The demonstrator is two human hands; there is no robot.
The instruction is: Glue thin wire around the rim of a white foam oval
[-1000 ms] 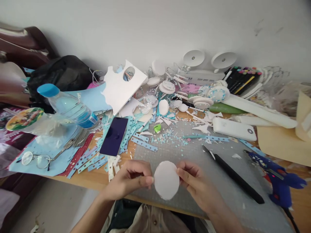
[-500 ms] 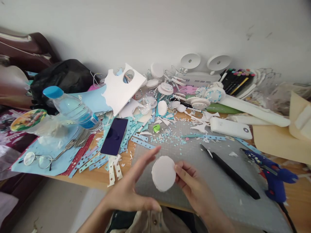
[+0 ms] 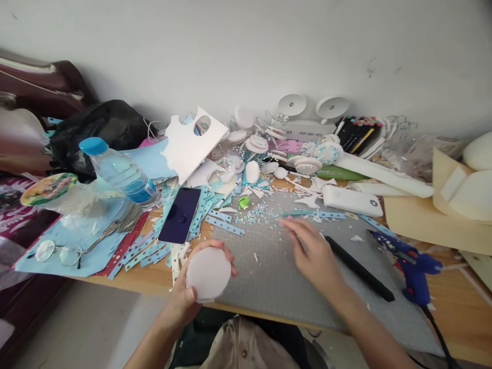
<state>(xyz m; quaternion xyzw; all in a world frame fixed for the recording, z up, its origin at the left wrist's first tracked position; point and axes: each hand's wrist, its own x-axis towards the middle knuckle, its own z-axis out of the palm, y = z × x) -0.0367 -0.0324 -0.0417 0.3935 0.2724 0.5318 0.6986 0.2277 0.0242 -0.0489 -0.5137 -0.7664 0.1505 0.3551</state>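
Note:
My left hand grips a white foam disc by its rim, near the table's front edge, left of the grey cutting mat. My right hand is stretched out flat over the mat with fingers apart and nothing in it. Its fingertips point toward a scatter of small blue and white scraps. A black pen-like tool lies on the mat just right of that hand.
A dark phone, blue paper strips, a water bottle and glasses lie to the left. A blue glue gun sits at the right. White foam discs, markers and a white power bank crowd the back by the wall.
The disc passed from my right hand to my left, which drew it left and down. My right hand let go and reached forward over the mat.

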